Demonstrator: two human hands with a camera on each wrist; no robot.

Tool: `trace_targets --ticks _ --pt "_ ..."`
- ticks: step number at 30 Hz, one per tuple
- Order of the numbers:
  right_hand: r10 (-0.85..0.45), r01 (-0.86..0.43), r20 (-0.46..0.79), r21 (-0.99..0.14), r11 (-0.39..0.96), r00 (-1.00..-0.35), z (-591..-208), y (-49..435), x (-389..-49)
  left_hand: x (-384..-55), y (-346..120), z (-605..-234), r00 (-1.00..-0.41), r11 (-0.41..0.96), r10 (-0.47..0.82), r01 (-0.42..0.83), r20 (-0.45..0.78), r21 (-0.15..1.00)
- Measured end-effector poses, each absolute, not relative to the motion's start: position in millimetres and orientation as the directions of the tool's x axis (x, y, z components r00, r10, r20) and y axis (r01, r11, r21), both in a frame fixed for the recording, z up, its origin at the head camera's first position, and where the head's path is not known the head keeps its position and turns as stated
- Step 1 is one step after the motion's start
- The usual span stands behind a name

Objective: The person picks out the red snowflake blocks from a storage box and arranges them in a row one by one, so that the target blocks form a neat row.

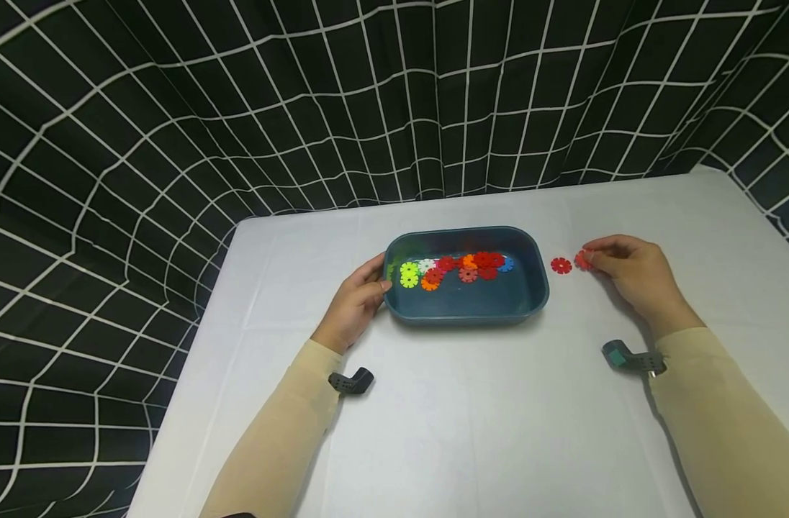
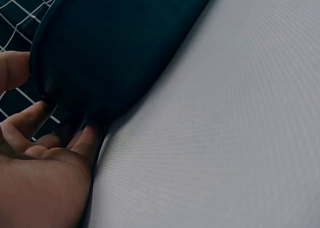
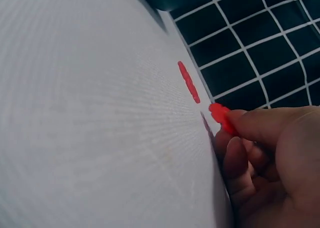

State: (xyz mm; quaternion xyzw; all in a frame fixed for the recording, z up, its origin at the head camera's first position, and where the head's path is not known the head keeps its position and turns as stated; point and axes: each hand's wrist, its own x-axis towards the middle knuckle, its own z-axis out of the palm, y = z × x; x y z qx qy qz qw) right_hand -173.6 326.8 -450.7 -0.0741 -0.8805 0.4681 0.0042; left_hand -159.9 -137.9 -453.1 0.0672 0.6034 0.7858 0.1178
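Note:
My left hand (image 1: 355, 303) grips the left end of a dark teal plastic bin (image 1: 466, 311), with the thumb at the rim and the fingers along the outer wall. Inside the bin lie several notched plastic discs: yellow-green discs (image 1: 409, 275), a white disc (image 1: 427, 265), orange, red and pink ones, and a blue disc (image 1: 507, 264). To the right of the bin, my right hand (image 1: 637, 277) pinches a red notched disc (image 3: 222, 117) between thumb and fingers, just above the cloth. Another red disc (image 1: 561, 265) lies flat between that hand and the bin.
A white cloth (image 1: 433, 417) covers the table. Behind it and to the sides hangs a black curtain (image 1: 343, 108) with a white grid. Each wrist wears a small dark camera mount, the left mount (image 1: 351, 381) and the right mount (image 1: 634, 358).

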Motion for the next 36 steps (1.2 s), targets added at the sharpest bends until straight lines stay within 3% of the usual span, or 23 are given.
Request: trace_targets --ticks 21,36 --pt "0.1 0.071 0.002 -0.696 0.715 -0.995 -450.4 318.8 -175.1 -159.1 -138.3 -455.1 -0.961 -0.231 0.278 -0.082 -0.015 0.97" --pt "0.112 0.07 0.013 -0.711 0.7 -0.994 -449.7 317.5 -174.8 -159.7 -138.6 -455.5 -0.96 -0.235 0.278 -0.077 -0.008 0.969"
